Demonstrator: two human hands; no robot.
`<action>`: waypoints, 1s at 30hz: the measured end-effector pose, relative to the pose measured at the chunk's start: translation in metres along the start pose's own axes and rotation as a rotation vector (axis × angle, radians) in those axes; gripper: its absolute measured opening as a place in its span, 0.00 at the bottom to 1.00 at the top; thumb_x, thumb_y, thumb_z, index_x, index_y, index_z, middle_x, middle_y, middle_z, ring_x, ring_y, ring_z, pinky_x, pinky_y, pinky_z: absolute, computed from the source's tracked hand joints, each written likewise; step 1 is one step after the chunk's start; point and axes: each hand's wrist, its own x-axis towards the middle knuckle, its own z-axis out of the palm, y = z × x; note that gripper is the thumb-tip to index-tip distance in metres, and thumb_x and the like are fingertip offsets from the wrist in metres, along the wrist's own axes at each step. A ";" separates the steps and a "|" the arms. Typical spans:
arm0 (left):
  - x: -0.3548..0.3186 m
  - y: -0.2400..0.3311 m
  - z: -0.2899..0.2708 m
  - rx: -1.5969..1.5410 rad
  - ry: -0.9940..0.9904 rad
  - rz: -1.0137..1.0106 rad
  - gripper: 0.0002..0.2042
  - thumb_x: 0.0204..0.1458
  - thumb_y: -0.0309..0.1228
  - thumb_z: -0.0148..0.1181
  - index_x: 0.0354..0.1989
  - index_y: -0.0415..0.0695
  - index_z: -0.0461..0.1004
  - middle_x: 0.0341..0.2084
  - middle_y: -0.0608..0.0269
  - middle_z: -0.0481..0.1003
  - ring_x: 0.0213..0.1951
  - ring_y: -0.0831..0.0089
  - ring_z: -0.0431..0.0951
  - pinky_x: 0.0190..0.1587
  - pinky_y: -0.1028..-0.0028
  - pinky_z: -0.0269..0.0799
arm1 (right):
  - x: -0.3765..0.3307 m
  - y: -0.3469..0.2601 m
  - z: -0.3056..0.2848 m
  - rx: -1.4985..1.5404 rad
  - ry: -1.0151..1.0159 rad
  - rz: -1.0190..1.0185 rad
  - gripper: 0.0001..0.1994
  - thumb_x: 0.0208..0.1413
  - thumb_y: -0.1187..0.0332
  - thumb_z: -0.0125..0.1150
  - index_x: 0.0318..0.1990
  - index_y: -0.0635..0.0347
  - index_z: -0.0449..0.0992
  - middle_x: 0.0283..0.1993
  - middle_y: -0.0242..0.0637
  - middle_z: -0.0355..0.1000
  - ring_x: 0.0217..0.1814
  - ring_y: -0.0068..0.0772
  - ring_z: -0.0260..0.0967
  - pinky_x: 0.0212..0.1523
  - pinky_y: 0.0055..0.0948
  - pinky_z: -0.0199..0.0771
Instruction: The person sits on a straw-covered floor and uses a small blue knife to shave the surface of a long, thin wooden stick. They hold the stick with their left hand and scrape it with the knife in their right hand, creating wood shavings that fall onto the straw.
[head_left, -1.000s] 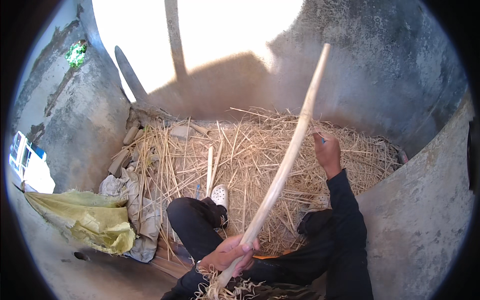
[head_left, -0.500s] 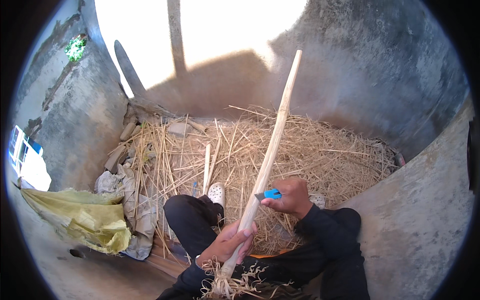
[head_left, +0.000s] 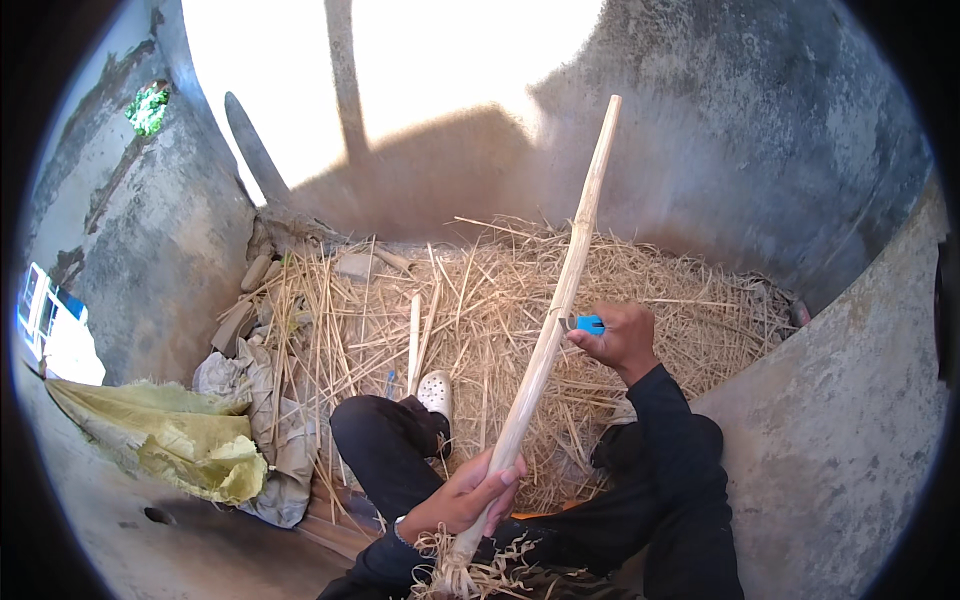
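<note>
A long pale wooden pole [head_left: 545,345], thin at its far end, slants up and to the right from my lap. Near its lower end my left hand [head_left: 478,497] is wrapped round it. Curled shavings [head_left: 470,575] hang in a bunch at the bottom of the pole. My right hand [head_left: 628,338] grips a blue utility knife [head_left: 588,325]. The knife's dark blade meets the pole's right side, about halfway along. My right palm is hidden behind the fingers.
Straw and wood shavings [head_left: 660,300] cover the floor ahead. Grey concrete walls [head_left: 720,130] close in the space. At left lie a yellow cloth sack [head_left: 190,440] and a pale crumpled sack [head_left: 285,450]. A white clog [head_left: 435,392] is on my left foot.
My right hand with the knife has moved up and away along the pole. The pole's far end has shifted slightly right. My left hand keeps its hold.
</note>
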 end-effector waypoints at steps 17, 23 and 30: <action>-0.028 -0.002 0.001 0.115 -0.469 -0.256 0.16 0.67 0.36 0.40 0.54 0.35 0.60 0.15 0.73 0.63 0.15 0.85 0.66 0.18 0.82 0.63 | 0.016 0.160 -0.006 -0.166 -0.078 0.874 0.47 0.52 0.25 0.37 0.23 0.71 0.76 0.22 0.55 0.71 0.29 0.61 0.71 0.32 0.49 0.67; -0.011 0.007 -0.002 0.142 -0.242 -0.085 0.13 0.67 0.36 0.40 0.50 0.40 0.59 0.14 0.72 0.64 0.13 0.83 0.65 0.18 0.83 0.61 | -0.017 0.157 -0.009 0.077 -0.225 0.729 0.39 0.53 0.29 0.45 0.16 0.63 0.66 0.15 0.42 0.63 0.20 0.40 0.66 0.28 0.41 0.66; -0.018 0.000 -0.018 -0.015 0.046 0.058 0.10 0.65 0.36 0.45 0.44 0.41 0.61 0.11 0.70 0.62 0.09 0.78 0.62 0.16 0.79 0.60 | -0.001 -0.009 -0.025 0.397 -0.179 0.104 0.36 0.51 0.30 0.49 0.14 0.58 0.64 0.11 0.36 0.58 0.13 0.36 0.60 0.18 0.35 0.59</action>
